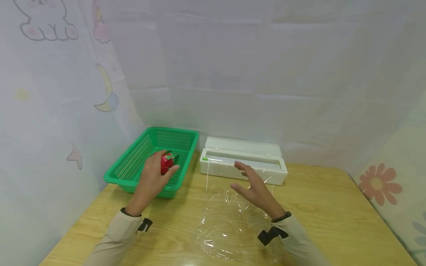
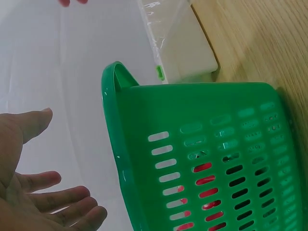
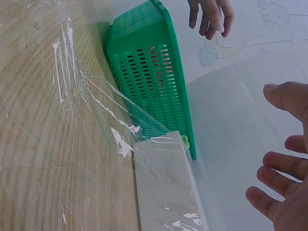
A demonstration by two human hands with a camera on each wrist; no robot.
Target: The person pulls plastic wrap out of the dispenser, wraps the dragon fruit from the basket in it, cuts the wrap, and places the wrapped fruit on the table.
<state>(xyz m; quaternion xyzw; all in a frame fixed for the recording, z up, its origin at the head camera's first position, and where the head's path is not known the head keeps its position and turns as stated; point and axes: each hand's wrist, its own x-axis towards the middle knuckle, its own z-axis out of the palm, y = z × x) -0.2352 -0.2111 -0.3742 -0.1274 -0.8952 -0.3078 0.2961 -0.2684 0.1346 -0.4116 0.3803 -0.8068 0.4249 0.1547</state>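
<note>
My left hand (image 1: 152, 181): reaching over the near rim of the green basket (image 1: 133, 162), fingers loosely spread and relaxed. From the head view my fingertips (image 1: 162, 153) sit right at the red object (image 1: 166, 163); the left wrist view shows the palm open with nothing in it. I cannot tell whether the fingertips actually touch the red object.

Red object: inside the basket, just under and ahead of my left fingertips. It is red with a little green and white on top. Through the basket's side slots it shows only as red patches.

My right hand (image 1: 255, 188): hovering open, fingers straight and slightly apart, holding nothing.

Cling film (image 1: 229, 218): a clear sheet lying on the wooden table (image 1: 332, 221) under and behind my right palm, running forward to the white dispenser box.

White dispenser box (image 1: 243, 160): just beyond my right fingertips, lid up, with a small green tab at its left end, beside the basket.

Backdrop: pale curtains with cartoon prints, beyond both hands.
</note>
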